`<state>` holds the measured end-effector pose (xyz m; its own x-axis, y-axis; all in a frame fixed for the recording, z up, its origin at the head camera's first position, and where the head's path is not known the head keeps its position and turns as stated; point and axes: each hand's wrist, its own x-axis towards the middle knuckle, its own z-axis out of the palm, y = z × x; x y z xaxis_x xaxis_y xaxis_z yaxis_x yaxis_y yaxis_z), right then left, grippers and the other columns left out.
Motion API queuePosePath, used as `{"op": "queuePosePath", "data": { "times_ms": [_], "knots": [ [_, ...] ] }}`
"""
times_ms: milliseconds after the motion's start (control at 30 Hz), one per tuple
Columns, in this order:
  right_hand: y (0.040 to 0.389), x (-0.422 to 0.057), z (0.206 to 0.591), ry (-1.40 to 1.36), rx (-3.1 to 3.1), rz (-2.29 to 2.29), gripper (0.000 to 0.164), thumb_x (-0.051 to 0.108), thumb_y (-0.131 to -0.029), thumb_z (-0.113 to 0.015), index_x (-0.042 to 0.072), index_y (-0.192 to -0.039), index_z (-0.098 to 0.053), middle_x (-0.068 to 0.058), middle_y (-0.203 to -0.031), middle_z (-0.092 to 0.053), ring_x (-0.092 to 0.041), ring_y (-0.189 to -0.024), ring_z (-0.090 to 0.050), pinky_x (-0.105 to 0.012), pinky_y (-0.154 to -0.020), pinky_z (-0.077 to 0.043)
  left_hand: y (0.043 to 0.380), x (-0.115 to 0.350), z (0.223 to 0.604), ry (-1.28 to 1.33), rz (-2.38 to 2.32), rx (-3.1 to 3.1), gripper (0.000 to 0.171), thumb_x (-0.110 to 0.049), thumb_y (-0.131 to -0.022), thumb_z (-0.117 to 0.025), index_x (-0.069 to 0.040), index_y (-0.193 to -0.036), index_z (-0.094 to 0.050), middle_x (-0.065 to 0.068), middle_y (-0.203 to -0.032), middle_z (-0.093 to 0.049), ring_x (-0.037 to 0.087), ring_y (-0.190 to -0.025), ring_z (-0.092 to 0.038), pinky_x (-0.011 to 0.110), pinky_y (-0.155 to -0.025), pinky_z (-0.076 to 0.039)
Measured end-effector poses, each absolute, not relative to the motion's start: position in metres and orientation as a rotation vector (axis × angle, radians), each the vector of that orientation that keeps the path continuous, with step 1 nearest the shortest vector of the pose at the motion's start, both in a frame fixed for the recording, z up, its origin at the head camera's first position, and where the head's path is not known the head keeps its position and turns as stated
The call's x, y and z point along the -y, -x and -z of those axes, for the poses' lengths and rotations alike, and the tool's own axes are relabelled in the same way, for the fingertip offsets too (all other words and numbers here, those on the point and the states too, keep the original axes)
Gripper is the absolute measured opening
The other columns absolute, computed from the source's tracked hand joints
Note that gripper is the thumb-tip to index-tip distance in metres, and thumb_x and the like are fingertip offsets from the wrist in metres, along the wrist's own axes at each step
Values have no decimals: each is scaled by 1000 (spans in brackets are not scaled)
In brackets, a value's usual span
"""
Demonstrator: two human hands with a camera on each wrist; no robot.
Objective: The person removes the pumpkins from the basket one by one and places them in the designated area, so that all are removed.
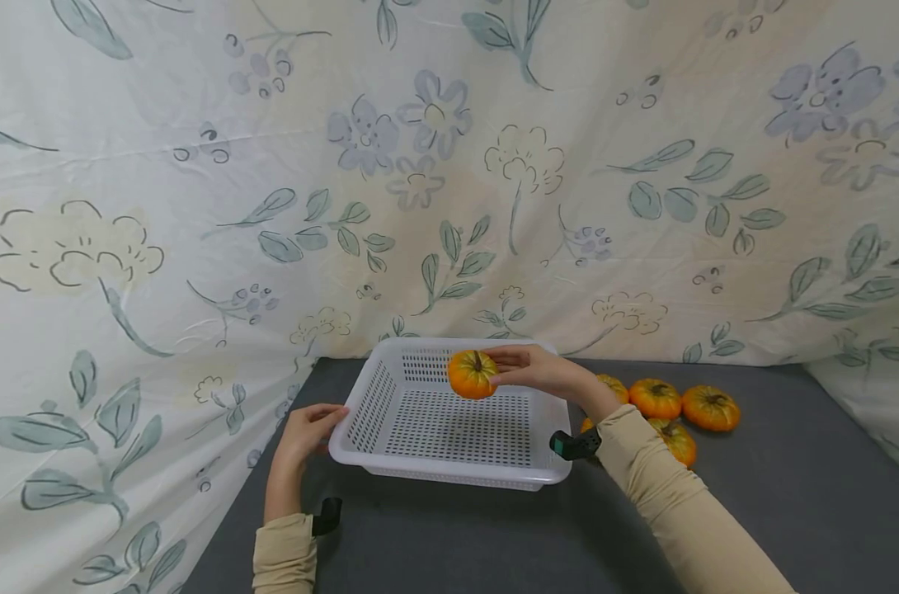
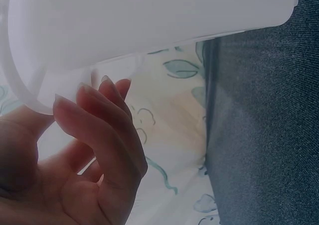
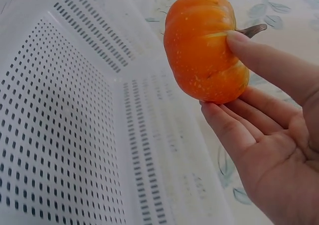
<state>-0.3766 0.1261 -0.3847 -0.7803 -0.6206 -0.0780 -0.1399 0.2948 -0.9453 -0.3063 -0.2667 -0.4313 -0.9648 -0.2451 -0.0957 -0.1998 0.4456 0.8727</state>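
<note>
A small orange pumpkin (image 1: 473, 374) with a brown stem is pinched between the thumb and fingers of my right hand (image 1: 533, 369). It hangs in the air over the white plastic basket (image 1: 449, 477), whose floor and walls are full of slots. The right wrist view shows the pumpkin (image 3: 202, 48) from the side, with the thumb near its stem and fingertips under it. On the basket's left side, my left hand (image 1: 310, 429) grips the rim. From the left wrist, the thumb and curled fingers (image 2: 107, 115) meet at the rim (image 2: 37, 103).
Several more pumpkins (image 1: 709, 408) sit on the dark grey table (image 1: 776, 462) to the right of the basket, some partly hidden by the right forearm. A flower-patterned cloth (image 1: 449, 165) hangs behind the table and down its left side.
</note>
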Motion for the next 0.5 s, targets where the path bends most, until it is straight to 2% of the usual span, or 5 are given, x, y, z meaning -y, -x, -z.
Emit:
{"op": "queuePosePath", "data": {
  "times_ms": [267, 500],
  "knots": [
    [367, -163, 386, 589, -2210, 1471, 67, 34, -92, -66, 16, -150, -38, -9, -156, -38, -30, -145, -35, -49, -116, -31, 307, 267, 432, -370, 1596, 2624, 42, -28, -93, -65, 3, -121, -64, 20, -110, -69, 11, -75, -65, 36, -66, -57],
    [357, -197, 386, 575, -2229, 1462, 67, 32, -94, -64, 14, -151, -34, -13, -160, -29, -34, -148, -28, -53, -117, -28, 305, 267, 431, -370, 1583, 2631, 43, -29, -93, -65, 4, -121, -64, 21, -110, -69, 12, -76, -65, 33, -64, -56]
  ]
}}
